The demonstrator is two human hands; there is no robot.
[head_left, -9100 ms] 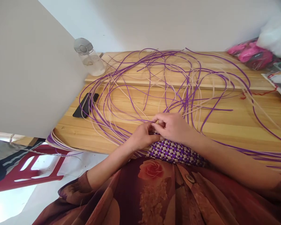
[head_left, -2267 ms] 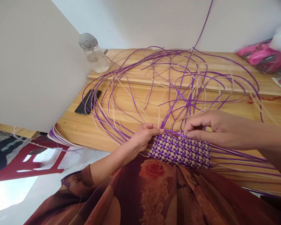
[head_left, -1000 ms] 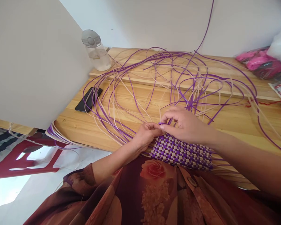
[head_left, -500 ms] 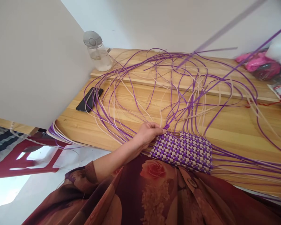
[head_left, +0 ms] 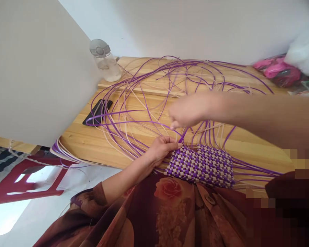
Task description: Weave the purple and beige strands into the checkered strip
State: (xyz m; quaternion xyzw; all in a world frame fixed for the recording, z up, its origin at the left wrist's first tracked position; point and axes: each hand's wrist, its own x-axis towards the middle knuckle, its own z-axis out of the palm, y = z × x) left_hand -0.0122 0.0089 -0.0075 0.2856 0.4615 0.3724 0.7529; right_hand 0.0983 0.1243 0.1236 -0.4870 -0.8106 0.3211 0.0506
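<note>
A woven panel [head_left: 199,165] in a purple and beige check lies at the table's front edge. My left hand [head_left: 161,150] pinches its upper left corner, where purple strands leave the weave. Above that corner is my right hand [head_left: 186,111], blurred, with its fingers curled together. A purple strand [head_left: 134,122] meets its fingertips and loops out to the left across the phone. Other loose purple and beige strands fan out from the panel's top and sides. The right forearm covers part of them.
A clear bottle [head_left: 105,65] with a grey lid stands at the back left. A black phone [head_left: 98,112] lies under some strands. Pink bundles in plastic [head_left: 279,70] sit at the back right. A red stool [head_left: 36,178] is below the table's left side.
My right hand has come into view from the right. The purple strand that stretched up to the right now loops leftward. My left hand keeps its place at the panel's corner.
</note>
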